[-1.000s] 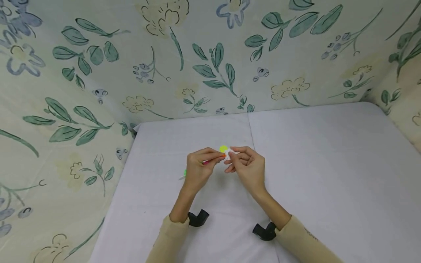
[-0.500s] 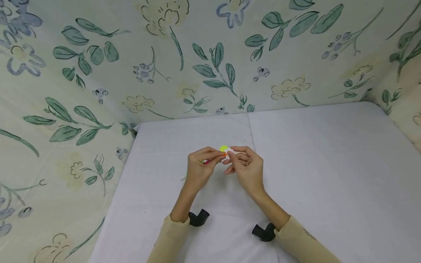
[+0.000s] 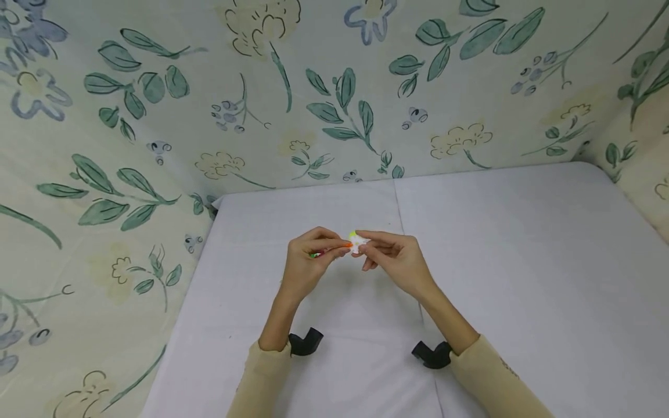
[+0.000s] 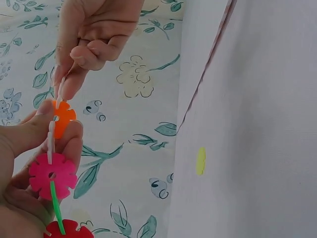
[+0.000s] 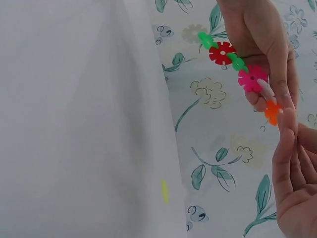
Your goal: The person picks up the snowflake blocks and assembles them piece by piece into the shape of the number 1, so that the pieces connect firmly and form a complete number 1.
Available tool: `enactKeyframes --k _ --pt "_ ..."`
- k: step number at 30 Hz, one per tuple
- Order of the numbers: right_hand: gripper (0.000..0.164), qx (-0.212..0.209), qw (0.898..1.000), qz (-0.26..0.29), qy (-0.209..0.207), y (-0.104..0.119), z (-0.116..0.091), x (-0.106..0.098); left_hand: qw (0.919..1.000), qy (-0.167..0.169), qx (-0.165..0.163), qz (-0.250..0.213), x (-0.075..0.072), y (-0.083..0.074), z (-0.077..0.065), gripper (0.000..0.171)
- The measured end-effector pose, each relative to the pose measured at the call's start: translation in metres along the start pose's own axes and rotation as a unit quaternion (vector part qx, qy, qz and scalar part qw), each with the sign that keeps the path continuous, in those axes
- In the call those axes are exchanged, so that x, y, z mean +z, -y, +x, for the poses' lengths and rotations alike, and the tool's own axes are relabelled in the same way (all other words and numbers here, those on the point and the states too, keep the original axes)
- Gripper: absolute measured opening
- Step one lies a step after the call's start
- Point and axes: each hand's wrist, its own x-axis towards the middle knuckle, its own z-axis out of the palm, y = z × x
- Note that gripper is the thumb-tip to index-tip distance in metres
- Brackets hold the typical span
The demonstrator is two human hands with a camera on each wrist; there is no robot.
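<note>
Notched plastic snowflake discs are linked into a chain that hangs along my left hand (image 3: 308,258). Its thumb and fingers pinch the orange disc (image 4: 64,119). In the left wrist view, a white disc seen edge-on, a pink disc (image 4: 53,176), a green one (image 4: 57,206) and a red one (image 4: 69,230) follow below. The right wrist view shows another green disc (image 5: 207,40) past the red one (image 5: 223,53). My right hand (image 3: 399,261) pinches a white disc (image 3: 358,242) right at the orange disc's edge.
A yellow disc (image 4: 200,160) lies on the white-covered table (image 3: 522,261), partly behind the white disc in the head view. A flower-patterned cloth (image 3: 334,87) hangs beyond the table's far edge. Black elbow-shaped pieces (image 3: 306,342) sit at both wrists.
Both hands have shifted slightly left with the discs, and the forearms have spread apart. The chain's green end, seen earlier beside the left wrist, is now hidden in the head view.
</note>
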Motion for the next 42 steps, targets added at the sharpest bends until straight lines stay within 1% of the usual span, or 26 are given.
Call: enactKeyframes --k 3,7,10,15,20,22,26,31,39,42 --pt "0.034 0.013 1.0 -0.001 0.016 0.002 0.0 -0.006 0.9999 0.007 0.01 0.0 0.002 0.0 0.0 0.011" --pt "0.033 0.02 1.0 0.004 0.019 0.004 0.001 -0.008 0.9995 0.011 0.03 -0.005 0.005 0.0 0.001 0.011" --pt "0.032 0.03 0.999 0.007 0.027 0.005 0.001 -0.008 0.9991 0.016 0.038 -0.004 0.005 0.0 0.0 0.011" --pt "0.032 0.047 0.998 0.004 0.037 0.007 0.003 -0.01 0.9989 0.023 0.04 -0.011 0.006 0.002 -0.001 0.011" --pt "0.033 0.058 0.997 0.013 0.043 0.002 0.003 -0.01 0.9991 0.023 0.036 0.003 0.008 0.003 -0.003 0.01" --pt "0.033 0.058 0.997 0.021 0.041 0.0 0.003 -0.008 0.9992 0.019 0.035 0.008 0.008 0.003 -0.003 0.011" --pt "0.034 0.044 0.998 0.032 0.03 -0.002 0.002 -0.005 0.9993 0.012 0.035 0.007 0.006 0.002 -0.001 0.012" --pt "0.036 0.034 0.998 0.042 0.022 -0.004 0.001 -0.003 0.9994 0.013 0.033 0.004 0.006 0.004 0.0 0.013" --pt "0.036 0.028 0.998 0.044 0.025 -0.009 0.002 -0.003 0.9993 0.014 0.034 -0.004 0.006 0.004 0.001 0.011" --pt "0.036 0.027 0.998 0.043 0.029 -0.01 0.003 -0.003 0.9993 0.015 0.033 0.006 0.005 0.003 0.001 0.011"
